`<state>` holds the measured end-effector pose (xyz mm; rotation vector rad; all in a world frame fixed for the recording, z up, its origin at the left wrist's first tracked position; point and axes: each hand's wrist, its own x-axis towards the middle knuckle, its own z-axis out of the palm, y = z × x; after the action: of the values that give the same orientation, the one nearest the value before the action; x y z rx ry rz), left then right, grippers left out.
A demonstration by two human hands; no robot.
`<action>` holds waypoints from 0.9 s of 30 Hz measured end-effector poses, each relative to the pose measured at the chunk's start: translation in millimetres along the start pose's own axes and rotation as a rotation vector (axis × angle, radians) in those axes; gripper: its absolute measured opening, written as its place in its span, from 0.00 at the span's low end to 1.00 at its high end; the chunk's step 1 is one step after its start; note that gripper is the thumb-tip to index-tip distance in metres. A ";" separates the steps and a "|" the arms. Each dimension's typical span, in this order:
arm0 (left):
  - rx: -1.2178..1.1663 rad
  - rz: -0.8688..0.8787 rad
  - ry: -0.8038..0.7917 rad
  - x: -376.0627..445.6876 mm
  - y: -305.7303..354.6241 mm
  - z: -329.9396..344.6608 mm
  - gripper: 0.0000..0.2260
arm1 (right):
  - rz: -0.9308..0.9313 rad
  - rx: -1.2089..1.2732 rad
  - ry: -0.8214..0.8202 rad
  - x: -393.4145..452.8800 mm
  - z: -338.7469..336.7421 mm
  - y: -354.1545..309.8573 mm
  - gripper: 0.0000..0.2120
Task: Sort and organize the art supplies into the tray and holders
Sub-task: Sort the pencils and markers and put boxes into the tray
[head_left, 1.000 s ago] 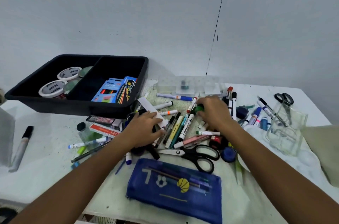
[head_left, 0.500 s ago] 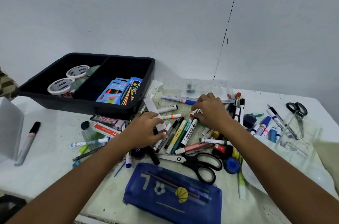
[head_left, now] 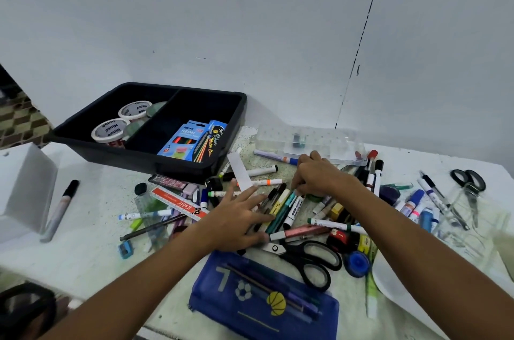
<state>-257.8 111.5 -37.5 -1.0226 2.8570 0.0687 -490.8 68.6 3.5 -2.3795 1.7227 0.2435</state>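
Nearest, a translucent blue plastic pencil case [head_left: 264,303] lies at the bench edge. Just beyond it, the left hand [head_left: 236,217] rests flat, fingers straight, on the heap of loose markers and pens [head_left: 283,209]. The right hand [head_left: 317,175], fingers curled, pinches a marker top in that heap. It's the gathering step, I'd say; next, lift a bunch clear. Behind the heap, the black two-compartment plastic tray [head_left: 155,159] waits, holding tape rolls and pencil boxes.

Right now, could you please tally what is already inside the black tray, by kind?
Tape rolls: 2
Blue boxes: 2
Greenish discs: 2, partly hidden
Total: 6
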 end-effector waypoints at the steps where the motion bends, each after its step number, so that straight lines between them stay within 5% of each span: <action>1: -0.006 -0.004 0.024 0.3 0.2 1.6 0.36 | -0.017 0.002 0.006 1.7 -0.4 1.9 0.10; 6: -0.105 -0.037 0.139 -0.4 3.6 5.6 0.27 | -0.082 0.101 -0.029 7.5 -1.5 15.1 0.07; 10: -0.493 -0.234 0.575 -2.9 9.1 -5.7 0.20 | -0.106 0.466 -0.087 -4.9 -16.6 35.9 0.03; 14: -0.835 -0.476 0.829 -3.1 15.6 -22.5 0.02 | -0.039 0.782 0.068 -27.5 -25.7 56.8 0.02; 21: -1.677 -0.650 0.791 17.4 46.4 -53.3 0.12 | -0.005 1.305 0.214 -64.2 -10.1 27.5 0.03; 27: -1.690 -0.687 0.910 29.7 60.9 -73.1 0.05 | 0.003 1.359 0.134 -79.9 -3.8 8.3 0.05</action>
<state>-325.5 134.1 32.0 -2.5741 2.0939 2.7841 -523.4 138.5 26.3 -1.3456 1.2105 -0.8332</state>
